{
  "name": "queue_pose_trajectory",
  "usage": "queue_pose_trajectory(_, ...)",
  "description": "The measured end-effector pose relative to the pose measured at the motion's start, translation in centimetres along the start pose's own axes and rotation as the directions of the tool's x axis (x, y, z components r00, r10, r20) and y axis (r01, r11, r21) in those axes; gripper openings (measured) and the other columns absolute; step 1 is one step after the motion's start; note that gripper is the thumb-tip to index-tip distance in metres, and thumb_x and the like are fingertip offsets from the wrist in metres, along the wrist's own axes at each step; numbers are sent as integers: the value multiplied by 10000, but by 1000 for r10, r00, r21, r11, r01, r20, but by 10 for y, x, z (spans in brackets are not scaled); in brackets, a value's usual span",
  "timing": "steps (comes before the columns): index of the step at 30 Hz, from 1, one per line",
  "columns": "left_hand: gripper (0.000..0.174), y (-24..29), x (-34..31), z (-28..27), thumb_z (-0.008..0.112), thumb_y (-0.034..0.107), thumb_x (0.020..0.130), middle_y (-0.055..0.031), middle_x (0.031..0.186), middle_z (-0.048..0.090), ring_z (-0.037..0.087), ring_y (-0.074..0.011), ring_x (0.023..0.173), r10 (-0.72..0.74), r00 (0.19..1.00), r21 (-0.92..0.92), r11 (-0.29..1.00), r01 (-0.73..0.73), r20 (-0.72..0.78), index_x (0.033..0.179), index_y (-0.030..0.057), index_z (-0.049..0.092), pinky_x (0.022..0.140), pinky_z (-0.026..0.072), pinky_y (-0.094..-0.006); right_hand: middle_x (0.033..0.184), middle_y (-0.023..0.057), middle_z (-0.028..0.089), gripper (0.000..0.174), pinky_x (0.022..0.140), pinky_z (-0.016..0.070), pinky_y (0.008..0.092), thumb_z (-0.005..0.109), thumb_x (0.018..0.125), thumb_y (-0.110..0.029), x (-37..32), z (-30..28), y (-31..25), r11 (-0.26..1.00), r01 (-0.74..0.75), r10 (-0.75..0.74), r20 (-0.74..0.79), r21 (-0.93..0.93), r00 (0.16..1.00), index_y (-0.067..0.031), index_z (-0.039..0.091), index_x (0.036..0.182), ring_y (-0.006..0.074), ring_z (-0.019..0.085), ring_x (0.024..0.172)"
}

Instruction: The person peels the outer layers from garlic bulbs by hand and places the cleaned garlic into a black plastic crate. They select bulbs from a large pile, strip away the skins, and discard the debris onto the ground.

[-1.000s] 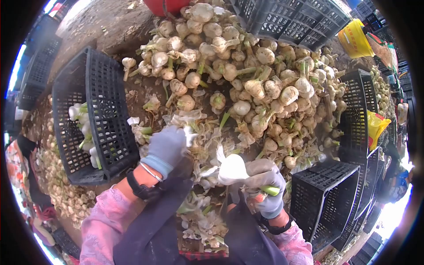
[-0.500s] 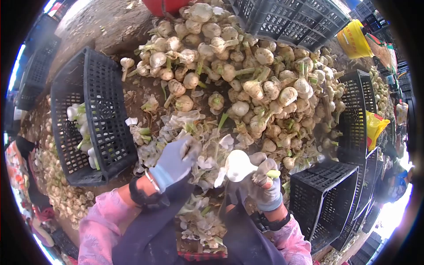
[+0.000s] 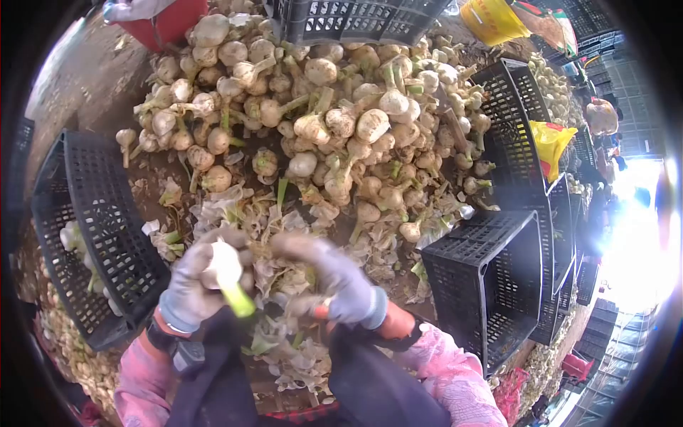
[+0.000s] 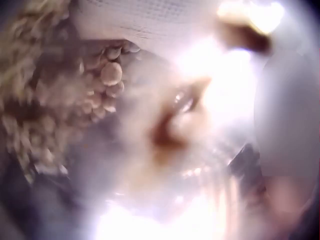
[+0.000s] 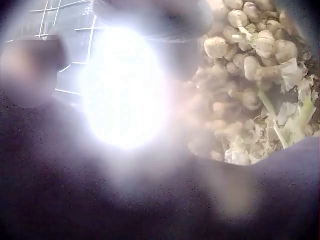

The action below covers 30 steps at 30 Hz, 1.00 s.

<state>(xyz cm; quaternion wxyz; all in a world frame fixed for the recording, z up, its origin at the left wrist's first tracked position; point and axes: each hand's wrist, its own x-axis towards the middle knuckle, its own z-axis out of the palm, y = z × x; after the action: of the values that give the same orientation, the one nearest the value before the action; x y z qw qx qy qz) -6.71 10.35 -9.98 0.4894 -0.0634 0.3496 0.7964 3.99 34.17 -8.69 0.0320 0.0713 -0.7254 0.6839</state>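
Observation:
My gloved left hand (image 3: 199, 281) holds a peeled white garlic bulb (image 3: 225, 265) in the head view, its cut green stem (image 3: 237, 300) pointing down toward my lap. To its right, my gloved right hand (image 3: 341, 277) is blurred, its fingers spread toward the left hand, with no bulb in them. Peeled skins (image 3: 284, 356) lie below and between the hands. Glare and blur hide the bulb in the left wrist view. The right wrist view shows unpeeled bulbs (image 5: 216, 47) and skins at the right, with a bright glare beside them.
A heap of unpeeled garlic (image 3: 341, 122) spreads beyond the hands. A black crate (image 3: 114, 235) with white bulbs stands at the left. Other black crates (image 3: 491, 249) line the right side, near a yellow bag (image 3: 551, 146). A red bucket (image 3: 167, 25) is at the far left.
The white bulb has passed from my right hand to my left. My right hand has let go of it. The head view has turned, so the surroundings sit farther left.

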Motion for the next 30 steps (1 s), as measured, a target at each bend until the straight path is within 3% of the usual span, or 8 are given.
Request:
queue_pose_trajectory(4, 469, 60, -53, -8, 526, 397, 981, -92, 1045, 620, 588, -169, 843, 755, 655, 578, 520, -629, 34, 1263, 22, 513, 650, 494, -278, 1181, 127, 624, 486, 958, 471, 351, 629, 820, -21, -60, -77, 60, 661, -534, -22, -725, -527, 688, -14, 543, 1299, 283, 595, 1085)
queue_pose_trajectory(7, 332, 112, -125, -54, 529, 228, 1009, -93, 1196, 592, 580, -158, 1037, 991, 15, 950, 132, -282, -134, 1260, 11, 517, 898, 477, -320, 1272, 142, 562, 494, 969, 438, 367, 575, 900, -142, -192, -169, 222, 755, -655, 262, -907, -20, 329, 40, 476, 1349, 270, 549, 1069)
queue_pose_trajectory(10, 347, 126, -137, -51, 519, 179, 1007, -106, 1302, 565, 527, -182, 1202, 966, -241, 995, 96, -12, -96, 1299, -7, 515, 1037, 406, -322, 1181, 86, 585, 516, 863, 485, 351, 634, 882, -241, -217, -187, 267, 524, -760, 633, -773, 384, 47, -55, 518, 1350, 217, 561, 990)
queue_pose_trajectory(15, 86, 83, -82, 0, 628, 72, 907, -138, 1031, 680, 656, -184, 855, 786, 618, 920, 231, -316, 15, 928, 17, 690, 751, 547, -305, 1231, 74, 553, 577, 864, 510, 396, 603, 911, -285, -170, -129, 191, 860, -333, 467, -860, 387, 205, -65, 426, 1413, 247, 574, 1007)
queue_pose_trajectory(17, 376, 58, -36, 6, 642, 287, 918, -213, 1290, 570, 556, -305, 1215, 426, 887, 914, 262, -311, 180, 1173, 10, 641, 1026, 452, -434, 1239, 85, 540, 633, 871, 516, 411, 634, 897, -307, -136, -99, 151, 882, -348, 467, -689, 318, 554, -48, 384, 1418, 251, 583, 1018)
queue_pose_trajectory(22, 979, -45, 32, 19, 743, 432, 842, -220, 1541, 281, 272, -354, 1442, 438, 834, 916, 57, -398, 335, 1542, 93, 148, 1159, 285, -458, 1249, 134, 546, 738, 998, 430, 350, 716, 816, -325, -10, 11, 26, 899, -344, 275, -264, -272, 925, 37, 388, 1370, 248, 542, 1153)
queue_pose_trajectory(25, 868, -39, 31, 22, 813, 108, 792, -86, 1397, 447, 478, -191, 1248, 390, 920, 405, 835, -372, 42, 1465, 50, 268, 1036, 435, -325, 1441, 235, 418, 795, 1131, 266, 422, 666, 863, -445, 20, 31, 3, 920, -375, 386, 94, -118, 918, 89, 397, 1388, 352, 379, 1353)
queue_pose_trajectory(30, 780, -34, 24, 13, 860, 102, 724, -93, 1319, 483, 508, -168, 1200, 520, 852, 816, 468, -340, 57, 1347, 45, 394, 1019, 437, -316, 1398, 190, 480, 653, 1124, 268, 398, 612, 917, -396, 15, 27, 19, 980, -188, 190, -30, 65, 981, 57, 482, 1369, 311, 391, 1348)
